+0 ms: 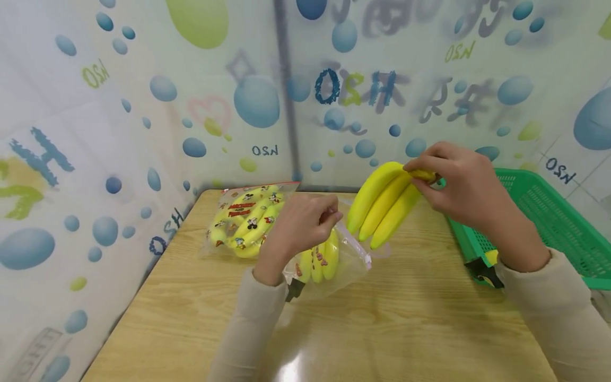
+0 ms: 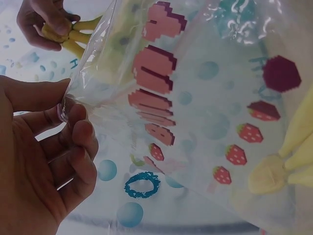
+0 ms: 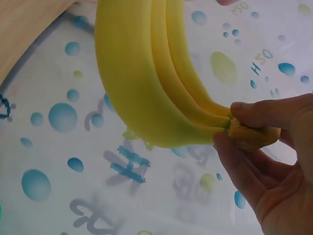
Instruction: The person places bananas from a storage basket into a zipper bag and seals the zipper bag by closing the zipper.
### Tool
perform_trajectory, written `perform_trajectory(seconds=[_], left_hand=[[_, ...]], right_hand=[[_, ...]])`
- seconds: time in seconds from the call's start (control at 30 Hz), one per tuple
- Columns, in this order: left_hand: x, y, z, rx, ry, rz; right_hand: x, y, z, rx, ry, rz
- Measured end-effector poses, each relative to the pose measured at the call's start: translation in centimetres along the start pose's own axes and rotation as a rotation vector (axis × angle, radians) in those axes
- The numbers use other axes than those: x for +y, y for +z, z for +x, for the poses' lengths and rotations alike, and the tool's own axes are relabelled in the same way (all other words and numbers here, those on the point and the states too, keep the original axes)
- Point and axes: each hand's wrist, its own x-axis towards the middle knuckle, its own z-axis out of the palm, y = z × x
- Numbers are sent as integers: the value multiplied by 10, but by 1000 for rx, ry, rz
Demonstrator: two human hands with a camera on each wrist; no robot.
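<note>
My right hand (image 1: pixel 460 183) pinches the stem end of a yellow bunch of bananas (image 1: pixel 384 204), held above the table with its tips pointing down. In the right wrist view, thumb and fingers grip the brownish stem of the bunch (image 3: pixel 146 78). My left hand (image 1: pixel 305 223) pinches the mouth edge of a clear zip bag (image 1: pixel 350 268) with strawberry prints. Another bunch of bananas (image 1: pixel 329 260) lies inside that bag. The left wrist view has the printed bag (image 2: pixel 154 73) stretching away from the left thumb and fingers.
A second zip bag (image 1: pixel 248 217) with cartoon prints and bananas inside lies at the table's back left. To the right stands a green perforated basket (image 1: pixel 534 183). The wooden table (image 1: pixel 410 329) meets a bubble-patterned curtain (image 1: pixel 258 101) at the back and left.
</note>
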Motion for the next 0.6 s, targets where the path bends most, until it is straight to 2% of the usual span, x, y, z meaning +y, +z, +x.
perform_trajectory(seconds=[0.3, 0.6], left_hand=[[-1, 0, 2, 4, 17, 3], [-1, 0, 0, -8, -2, 8]], right_hand=[[-10, 17, -13, 143, 82, 67], [-19, 34, -22, 177, 134, 121]])
